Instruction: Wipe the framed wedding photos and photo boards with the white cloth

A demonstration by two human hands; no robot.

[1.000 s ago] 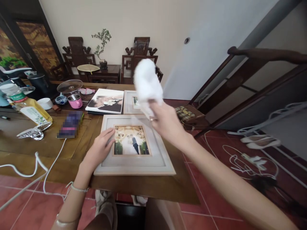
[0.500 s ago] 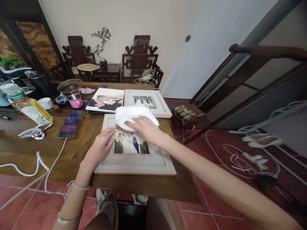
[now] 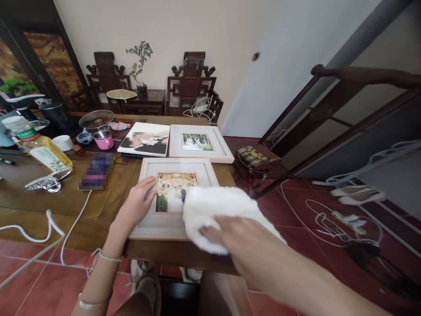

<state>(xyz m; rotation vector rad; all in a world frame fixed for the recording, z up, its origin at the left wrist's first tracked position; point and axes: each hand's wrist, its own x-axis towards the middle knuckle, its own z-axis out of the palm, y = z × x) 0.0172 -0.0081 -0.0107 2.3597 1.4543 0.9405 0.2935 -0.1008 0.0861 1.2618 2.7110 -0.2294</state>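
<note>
A pale picture frame (image 3: pixel 149 226) with a wedding photo lies flat at the near edge of the wooden table (image 3: pixel 66 206). My left hand (image 3: pixel 138 204) rests on the frame's left side, fingers flat and spread, holding it down. My right hand (image 3: pixel 226 235) presses a fluffy white cloth (image 3: pixel 217 206) onto the frame's lower right corner, fingers curled onto the cloth; the hand is blurred by motion. The cloth hides that corner and part of the photo.
A second pale frame (image 3: pixel 199 145) and a photo print (image 3: pixel 144 139) lie further back. Left of them are a pink mug (image 3: pixel 103 139), a phone (image 3: pixel 97 171), a bottle (image 3: pixel 39 147), a hair clip (image 3: pixel 46 182) and white cables (image 3: pixel 49 221). A handbag (image 3: pixel 258 156) sits right of the table.
My right hand brought the cloth down from the air onto the frame's top, then swept it toward me to the lower right corner. My left hand stayed put.
</note>
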